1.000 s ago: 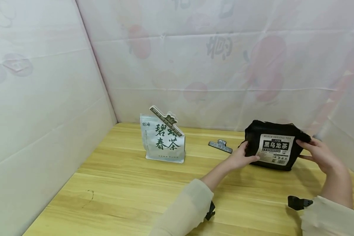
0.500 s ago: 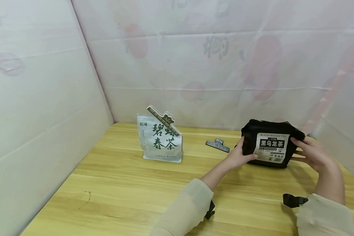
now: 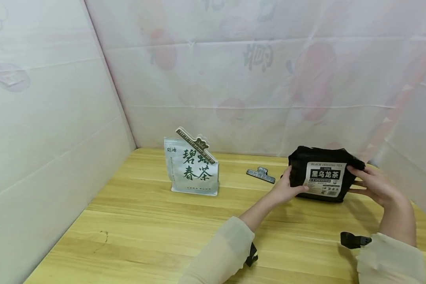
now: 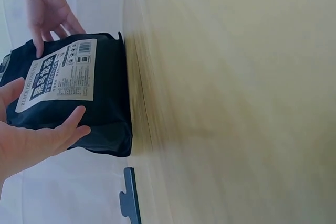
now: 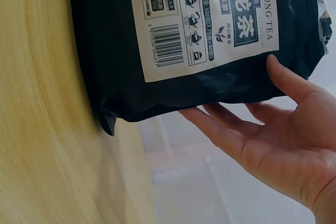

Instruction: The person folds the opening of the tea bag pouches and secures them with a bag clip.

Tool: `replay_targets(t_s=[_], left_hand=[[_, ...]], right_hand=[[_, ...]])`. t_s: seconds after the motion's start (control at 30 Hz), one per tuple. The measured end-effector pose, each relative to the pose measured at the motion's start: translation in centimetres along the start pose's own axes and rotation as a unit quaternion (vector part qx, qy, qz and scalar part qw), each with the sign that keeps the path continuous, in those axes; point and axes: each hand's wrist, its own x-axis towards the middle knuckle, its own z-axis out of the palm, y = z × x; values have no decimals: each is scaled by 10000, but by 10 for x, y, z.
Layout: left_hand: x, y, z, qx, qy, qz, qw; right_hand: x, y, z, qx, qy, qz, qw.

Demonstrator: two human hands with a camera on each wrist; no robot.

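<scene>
A black oolong tea bag [image 3: 292, 189] with a pale label stands on the right side of the table, its bottom at the tabletop. My left hand [image 3: 285, 191] holds its left side, thumb across the front. My right hand [image 3: 378, 187] holds the right side, its thumb on the front near the label and its other fingers at the side edge. The same bag [image 4: 107, 103] fills much of the left wrist view, one hand on each side. A dark clip [image 3: 260, 174] lies on the table just left of the bag.
Left of the clip stands a silvery tea bag [image 3: 195, 183] with a long pale clip [image 3: 196, 145] set slantwise across its top right corner. The wooden table [image 3: 156, 240] ends against fabric walls [image 3: 56, 118] at the back and sides.
The head view has shifted slightly. Against the loose clip, the black bag has moved a little to the left, with both hands still on its sides.
</scene>
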Motion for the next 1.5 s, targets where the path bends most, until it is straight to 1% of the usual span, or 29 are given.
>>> replay_targets(t_s=[0.07, 0.13, 0.23, 0.33, 0.47, 0.63, 0.87, 1.07, 1.27, 1.4, 1.5], left_hand=[[-1, -1, 0, -69, 6, 24, 10000], [-3, -2, -1, -156, -7, 51, 9999], [-7, -3, -2, -278, -17, 72, 9996], [-9, -3, -3, -372, 51, 44, 9993], [-12, -1, -3, -412, 177, -66, 9990], [-15, 0, -5, -508, 329, -206, 9980], [-19, 0, -6, -573, 577, -262, 9963], [-22, 1, -7, -658, 724, -371, 9945], [-27, 1, -11, -443, 842, -372, 9948], [-29, 1, -16, -218, 860, -384, 9953], [-31, 2, -20, -23, 897, -474, 9948]], right_hand=[[-1, -1, 1, 0, -54, -65, 10000], [-1, -2, 1, -151, -72, -74, 9998], [-1, -5, 3, -457, -62, -11, 9989], [0, -8, 6, -592, -54, 45, 9982], [1, -11, 10, -639, -72, 37, 9979], [2, -12, 13, -768, -187, -41, 9969], [3, -12, 16, -636, -220, -155, 9976], [3, -15, 21, -808, -337, -110, 9961], [5, -18, 28, -800, -318, -83, 9963], [8, -20, 33, -648, -384, -1, 9972], [9, -22, 36, -520, -443, 9, 9977]])
